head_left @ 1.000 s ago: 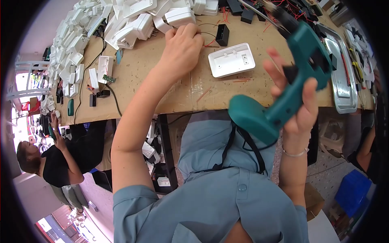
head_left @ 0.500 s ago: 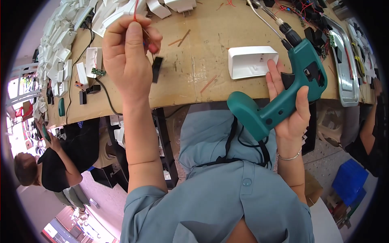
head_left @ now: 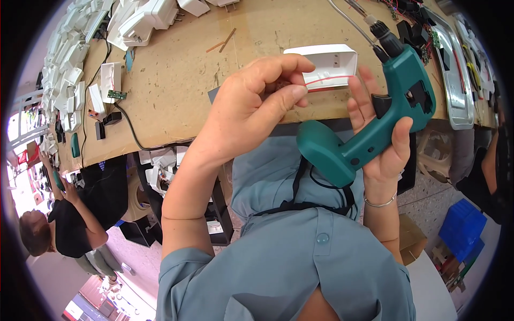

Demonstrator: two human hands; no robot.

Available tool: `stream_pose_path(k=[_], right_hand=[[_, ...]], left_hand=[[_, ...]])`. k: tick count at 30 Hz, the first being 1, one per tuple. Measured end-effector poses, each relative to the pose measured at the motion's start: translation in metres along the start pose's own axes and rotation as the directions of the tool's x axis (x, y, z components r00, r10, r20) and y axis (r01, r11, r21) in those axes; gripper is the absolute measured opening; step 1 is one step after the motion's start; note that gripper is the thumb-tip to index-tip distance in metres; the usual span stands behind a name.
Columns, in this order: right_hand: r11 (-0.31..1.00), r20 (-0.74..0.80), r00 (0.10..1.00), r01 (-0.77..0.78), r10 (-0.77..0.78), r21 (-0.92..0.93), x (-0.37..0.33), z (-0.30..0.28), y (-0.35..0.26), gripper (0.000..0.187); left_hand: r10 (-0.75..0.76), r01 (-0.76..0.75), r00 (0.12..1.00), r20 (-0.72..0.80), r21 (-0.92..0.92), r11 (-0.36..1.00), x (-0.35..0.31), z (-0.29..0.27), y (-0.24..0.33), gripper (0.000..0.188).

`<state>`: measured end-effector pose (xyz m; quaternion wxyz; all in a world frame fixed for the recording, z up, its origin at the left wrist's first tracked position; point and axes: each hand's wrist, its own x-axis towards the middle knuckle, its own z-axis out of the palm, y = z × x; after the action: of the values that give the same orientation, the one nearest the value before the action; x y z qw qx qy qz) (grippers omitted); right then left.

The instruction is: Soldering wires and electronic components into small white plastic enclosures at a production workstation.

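My left hand (head_left: 241,109) is raised over the front edge of the table, thumb and fingertips pinched on a thin red wire (head_left: 327,79). The wire's free part stretches right, toward the fingertips of my right hand (head_left: 384,165). That hand is wrapped round the handle of a green soldering gun (head_left: 369,136) with a black trigger. From its black collar, a metal shaft and a thin bent tube run up out of view. Behind the wire lies an open white plastic case (head_left: 342,60), partly covered by my left fingers. What else sits inside my left hand is hidden.
White plastic housings (head_left: 144,24) are heaped along the far left. A small green circuit board (head_left: 116,94) and a black cable (head_left: 131,125) lie nearby. At right is a metal tray (head_left: 455,80). Another person (head_left: 80,206) sits at the left.
My left hand has come from the upper left to the right, carrying the red wire in front of the white case. The case has shifted slightly away. The soldering gun is nearly still.
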<state>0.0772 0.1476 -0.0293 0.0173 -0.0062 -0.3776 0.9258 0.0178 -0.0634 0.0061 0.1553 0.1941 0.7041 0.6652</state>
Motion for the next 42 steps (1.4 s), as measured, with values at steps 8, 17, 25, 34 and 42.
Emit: stream_pose_path(k=[8, 17, 25, 34, 42], right_hand=[[0.972, 0.129, 0.987, -0.120, 0.095, 0.203, -0.023, -0.011, 0.002, 0.080], [0.977, 0.033, 0.991, -0.135, 0.131, 0.167, -0.022, -0.006, 0.007, 0.075], [0.975, 0.089, 0.981, -0.181, 0.170, 0.130, -0.025, -0.012, 0.007, 0.074], [0.989, 0.038, 0.993, -0.117, 0.114, 0.093, -0.023, -0.004, 0.002, 0.078], [0.970, 0.058, 0.991, -0.127, 0.118, 0.205, -0.021, 0.005, 0.004, 0.063]], left_hand=[[0.005, -0.001, 0.999, 0.038, -0.099, 0.995, 0.003, 0.014, 0.001, 0.023], [0.121, -0.151, 0.981, 0.155, 0.200, 0.968, 0.009, 0.016, -0.005, 0.016], [0.191, -0.240, 0.967, 0.171, 0.344, 0.908, 0.011, 0.025, -0.006, 0.011], [0.453, -0.573, 0.819, 0.353, 0.561, 0.598, 0.021, 0.029, 0.002, 0.016], [0.135, -0.147, 0.989, 0.060, 0.322, 0.935, 0.001, 0.027, -0.004, 0.009]])
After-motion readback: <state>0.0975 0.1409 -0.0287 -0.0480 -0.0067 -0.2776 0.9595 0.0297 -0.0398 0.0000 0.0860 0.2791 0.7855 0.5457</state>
